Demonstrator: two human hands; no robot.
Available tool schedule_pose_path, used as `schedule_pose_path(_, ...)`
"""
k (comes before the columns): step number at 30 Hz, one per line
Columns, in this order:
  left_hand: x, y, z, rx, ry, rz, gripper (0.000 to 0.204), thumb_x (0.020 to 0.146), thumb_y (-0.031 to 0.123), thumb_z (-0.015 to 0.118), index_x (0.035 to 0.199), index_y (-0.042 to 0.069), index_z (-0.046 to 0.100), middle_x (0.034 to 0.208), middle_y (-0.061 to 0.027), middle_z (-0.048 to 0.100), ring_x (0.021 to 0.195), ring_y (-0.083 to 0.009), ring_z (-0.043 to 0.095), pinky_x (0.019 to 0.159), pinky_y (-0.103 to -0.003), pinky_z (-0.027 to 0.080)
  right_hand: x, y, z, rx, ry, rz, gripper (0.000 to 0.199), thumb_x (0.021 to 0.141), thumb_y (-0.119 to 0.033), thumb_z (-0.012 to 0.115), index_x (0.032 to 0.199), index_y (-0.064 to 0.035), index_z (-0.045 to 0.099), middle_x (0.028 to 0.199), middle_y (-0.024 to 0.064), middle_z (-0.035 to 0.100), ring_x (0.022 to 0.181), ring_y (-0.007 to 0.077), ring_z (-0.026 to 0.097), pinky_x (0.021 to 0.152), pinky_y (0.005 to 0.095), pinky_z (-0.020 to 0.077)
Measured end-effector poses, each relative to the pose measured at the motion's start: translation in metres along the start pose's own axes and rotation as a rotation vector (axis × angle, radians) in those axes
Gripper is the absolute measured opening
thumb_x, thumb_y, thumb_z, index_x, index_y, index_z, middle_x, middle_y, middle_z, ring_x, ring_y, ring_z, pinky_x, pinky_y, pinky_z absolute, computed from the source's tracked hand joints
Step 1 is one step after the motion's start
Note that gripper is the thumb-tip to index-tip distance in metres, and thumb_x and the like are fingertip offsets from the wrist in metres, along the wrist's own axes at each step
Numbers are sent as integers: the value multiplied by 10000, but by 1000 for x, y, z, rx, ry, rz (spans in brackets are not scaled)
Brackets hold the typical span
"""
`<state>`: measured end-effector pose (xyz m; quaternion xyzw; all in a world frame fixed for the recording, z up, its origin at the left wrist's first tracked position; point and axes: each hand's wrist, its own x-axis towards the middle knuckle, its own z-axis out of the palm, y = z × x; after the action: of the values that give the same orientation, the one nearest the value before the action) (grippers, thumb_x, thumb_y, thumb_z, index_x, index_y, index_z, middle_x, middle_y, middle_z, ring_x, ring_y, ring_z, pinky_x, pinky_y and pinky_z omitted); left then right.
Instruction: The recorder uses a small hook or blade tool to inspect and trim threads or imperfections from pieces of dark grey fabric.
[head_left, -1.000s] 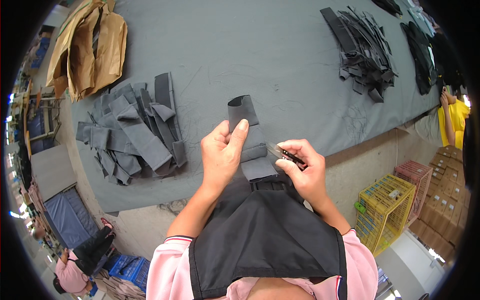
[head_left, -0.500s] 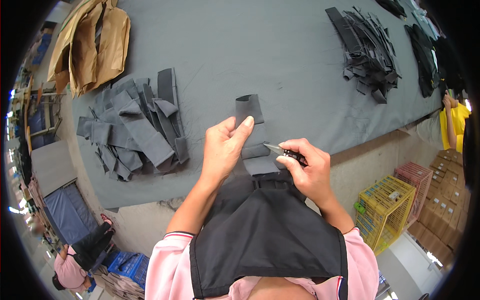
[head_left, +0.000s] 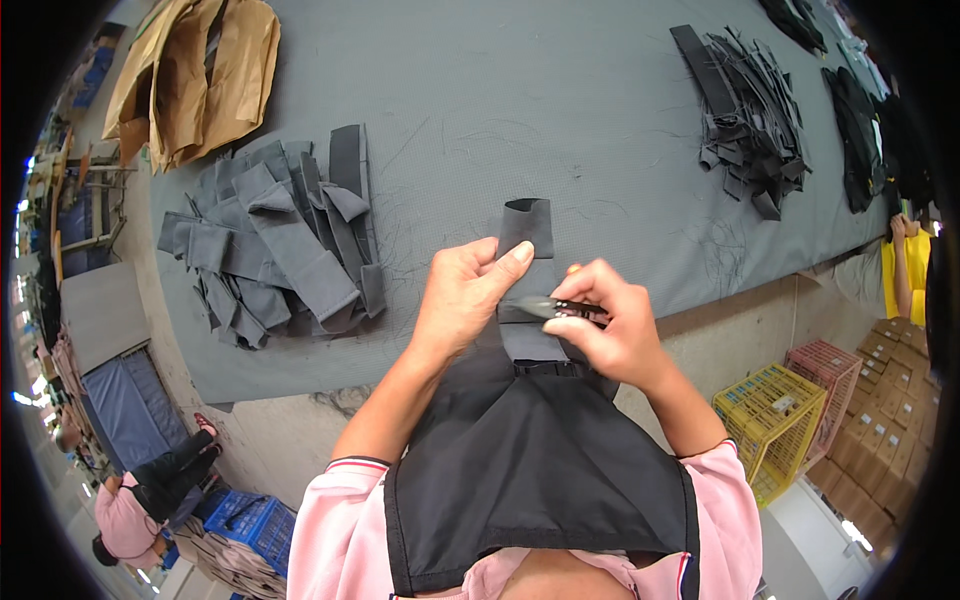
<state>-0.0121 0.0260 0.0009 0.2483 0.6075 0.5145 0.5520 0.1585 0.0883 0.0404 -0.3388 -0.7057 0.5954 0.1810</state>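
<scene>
A dark grey fabric strip (head_left: pixel 527 228) runs from the table's near edge toward me, its far end folded into an open loop. My left hand (head_left: pixel 470 292) pinches the strip from the left, thumb on top. Thread snips (head_left: pixel 575 311) with a dark handle are gripped in my right hand (head_left: pixel 618 325). Their blurred blades lie over the strip just below my left thumb; whether they touch the cloth I cannot tell. The strip's near end (head_left: pixel 535 342) reaches down to my black apron (head_left: pixel 530 470).
Loose grey strips (head_left: pixel 290 245) are heaped on the left of the grey-covered table (head_left: pixel 450 110), a second pile (head_left: pixel 752 125) at far right. A brown paper bag (head_left: pixel 200 90) stands far left. Yellow crate (head_left: pixel 770 420) and cartons (head_left: pixel 880 400) sit right. Two people are nearby.
The strip and both hands appear slightly further right and lower. The snips' blades have swung leftward and now lie across the strip, blurred by motion.
</scene>
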Motion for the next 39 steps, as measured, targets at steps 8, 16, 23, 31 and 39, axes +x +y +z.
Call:
schedule_pose_path(8, 0, 1, 3, -52, 42, 32, 461, 890, 265, 649, 578, 124, 339, 567, 99, 329, 557, -6, 237, 440, -232, 176, -10, -4, 0, -372, 190, -200, 210, 736, -68, 717, 857, -14, 554, 766, 60, 562, 589, 177, 563, 505, 293, 436)
schedule_pose_path(16, 0, -3, 5, -63, 9, 2, 451, 890, 261, 649, 582, 119, 351, 568, 103, 327, 556, -8, 236, 442, -232, 177, -7, -10, 3, -547, 156, -305, 217, 660, -89, 747, 800, -36, 591, 738, 56, 485, 513, 194, 525, 471, 315, 420)
schedule_pose_path(23, -2, 1, 6, -45, 22, 11, 445, 887, 263, 652, 585, 109, 363, 571, 106, 324, 557, -9, 242, 444, -231, 180, -3, -12, 6, -642, 210, -408, 204, 664, -82, 751, 776, -40, 586, 712, 51, 482, 491, 187, 510, 446, 289, 410)
schedule_pose_path(31, -6, 5, 10, 120, 132, 135, 474, 881, 253, 658, 570, 76, 349, 527, 82, 288, 522, -19, 234, 419, -249, 173, -16, -13, 0, -516, 204, -255, 201, 693, -88, 740, 783, -37, 567, 718, 52, 475, 510, 189, 503, 450, 291, 410)
schedule_pose_path(39, -6, 1, 12, 129, 203, 234, 483, 875, 234, 668, 565, 63, 340, 508, 75, 290, 510, -20, 235, 408, -252, 181, -14, -10, 6, -497, 238, -254, 217, 699, -91, 743, 807, -33, 563, 733, 54, 479, 524, 196, 521, 465, 305, 429)
